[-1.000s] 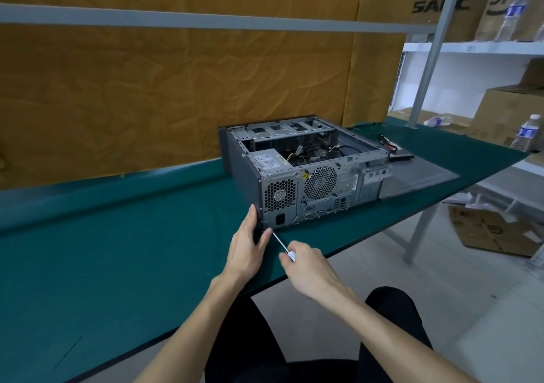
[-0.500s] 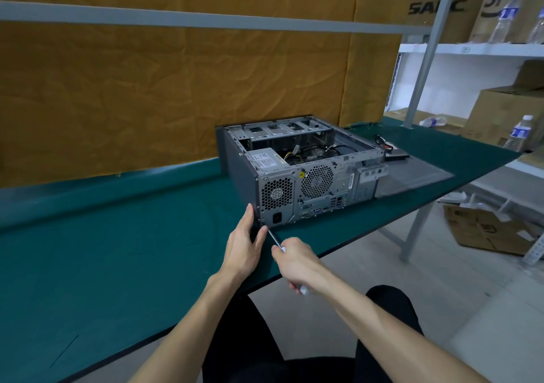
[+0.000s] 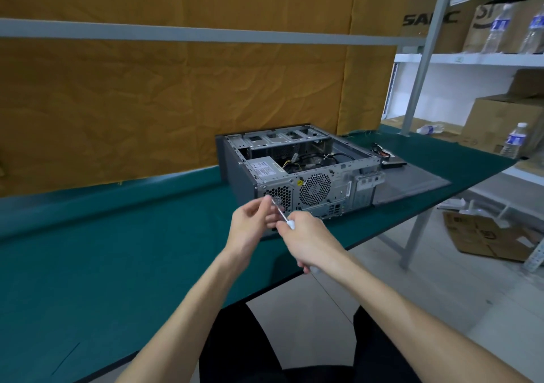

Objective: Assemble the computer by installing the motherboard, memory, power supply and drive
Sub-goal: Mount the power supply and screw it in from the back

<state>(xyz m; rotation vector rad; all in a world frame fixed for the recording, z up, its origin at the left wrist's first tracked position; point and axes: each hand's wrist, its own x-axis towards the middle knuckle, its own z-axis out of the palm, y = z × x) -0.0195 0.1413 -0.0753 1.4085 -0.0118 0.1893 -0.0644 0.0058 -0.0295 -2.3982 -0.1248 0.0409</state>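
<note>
Computer case (image 3: 297, 162) lies open-topped on the green mat (image 3: 117, 250), out at 12 o'clock from the person, its rear panel facing them, with the power supply (image 3: 265, 168) already seated in the near-left corner. The right hand (image 3: 309, 240) is wrapped around the handle of a screwdriver (image 3: 283, 216), whose shaft slants up toward 11 o'clock. The left hand (image 3: 250, 223) pinches near the shaft's tip, fingers curled; whether a screw sits there is too small to tell.

To do this step well, I judge the tip should meet a screw hole by the supply's fan grille (image 3: 279, 195) square on, the left fingers steadying the tip until the thread bites, with light pressure and slow turns.

The case's rear sits near the mat's front edge, so pushing should go toward 12 o'clock. Open mat lies at 9 o'clock; a flat grey panel (image 3: 412, 181) and a drive with cables (image 3: 391, 162) occupy 2 o'clock.
</note>
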